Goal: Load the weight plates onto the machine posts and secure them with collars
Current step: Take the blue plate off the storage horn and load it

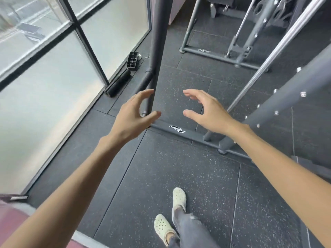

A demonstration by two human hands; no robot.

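Up at the far right, dark weight plates [260, 9] show behind a grey machine frame [250, 36], well apart from both hands. The left hand [132, 117] and right hand [207, 111] hover above a nearer base bar [177, 130], palms facing each other, fingers [143, 94] apart and loosely curved, holding nothing. The left hand sits in front of a dark upright post [158, 42]. A chrome rod [268, 56] slants up on the right. Below, pale clogs [179, 196] stand on the speckled rubber floor [179, 167]; a window [44, 86] runs along the left.
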